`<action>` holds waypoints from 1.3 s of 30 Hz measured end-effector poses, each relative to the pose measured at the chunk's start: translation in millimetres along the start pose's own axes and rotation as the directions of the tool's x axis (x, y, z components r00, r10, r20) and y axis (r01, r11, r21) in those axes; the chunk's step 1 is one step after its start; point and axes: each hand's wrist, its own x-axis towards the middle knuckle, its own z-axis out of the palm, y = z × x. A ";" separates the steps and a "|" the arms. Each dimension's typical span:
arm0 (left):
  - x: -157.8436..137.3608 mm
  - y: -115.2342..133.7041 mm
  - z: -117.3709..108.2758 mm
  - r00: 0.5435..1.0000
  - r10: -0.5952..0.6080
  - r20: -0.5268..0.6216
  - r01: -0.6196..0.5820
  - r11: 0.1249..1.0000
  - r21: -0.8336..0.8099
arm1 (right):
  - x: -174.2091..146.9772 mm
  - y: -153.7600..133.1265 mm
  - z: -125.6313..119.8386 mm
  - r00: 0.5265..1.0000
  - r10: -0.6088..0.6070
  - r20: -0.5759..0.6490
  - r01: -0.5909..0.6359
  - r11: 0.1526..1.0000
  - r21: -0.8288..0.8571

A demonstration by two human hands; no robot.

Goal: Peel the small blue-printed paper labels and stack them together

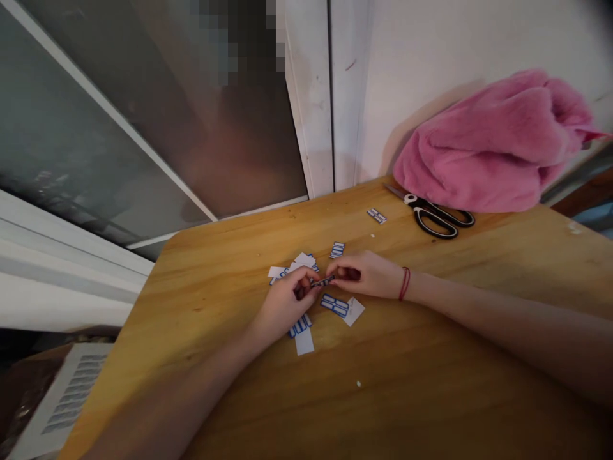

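Between my two hands, just above the wooden table (230,281), is a small dark-edged label card (324,282). My left hand (288,299) pinches its left end with thumb and finger. At its other end the fingertips of my right hand (360,273) are closed on it; a red string circles that wrist. Around the hands lie blue-and-white label cards (335,305) and plain white paper pieces (304,342), some overlapping in a loose pile (301,262) beyond my left hand. One more label card (338,250) lies just past my right fingers.
Black-handled scissors (435,217) rest near the back edge, beside a pink plush cloth (493,147). A single label card (377,215) lies left of them. Behind the table are a glass panel (191,115) and a white wall (421,57). A printed sheet (71,396) is at lower left.
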 end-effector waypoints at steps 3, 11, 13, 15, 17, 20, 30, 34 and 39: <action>0.2 -0.4 -0.5 1.000 0.001 0.006 -0.001 1.000 0.009 | 0.0 0.4 0.1 0.999 0.024 0.025 -0.024 1.000 -0.006; 0.4 3.9 2.4 1.000 0.005 0.027 -0.008 0.996 0.088 | 0.7 -3.7 -1.1 0.993 0.085 0.083 -0.082 0.996 -0.036; 0.3 3.8 2.7 1.000 0.007 0.021 -0.009 0.996 0.090 | 1.1 -4.0 -1.3 0.993 0.085 0.087 -0.083 0.996 -0.023; 0.3 2.7 2.5 1.000 0.015 0.011 -0.016 0.998 0.067 | 1.5 -3.5 -1.3 0.993 0.084 0.079 -0.084 0.996 -0.007; 0.6 1.4 2.3 1.000 0.019 -0.001 -0.019 0.999 0.040 | 1.6 -2.8 -1.1 0.993 0.092 0.070 -0.092 0.996 0.002; 1.1 0.7 2.5 1.000 0.016 -0.006 -0.016 0.999 0.037 | 1.2 -2.5 -0.8 0.994 0.090 0.069 -0.091 0.996 0.006; 1.7 0.3 3.1 0.999 0.029 -0.026 -0.030 0.999 -0.044 | 0.2 -5.8 -1.6 0.992 0.088 0.089 -0.091 0.995 0.030; 1.9 -1.5 3.1 0.999 0.032 -0.038 -0.033 0.999 -0.028 | 0.0 -3.0 -1.2 0.996 0.061 0.064 -0.065 0.996 0.055; 0.8 0.6 2.6 0.999 0.023 -0.039 -0.024 1.000 -0.013 | 0.2 -1.6 -0.1 0.997 0.075 0.033 -0.076 0.997 0.009</action>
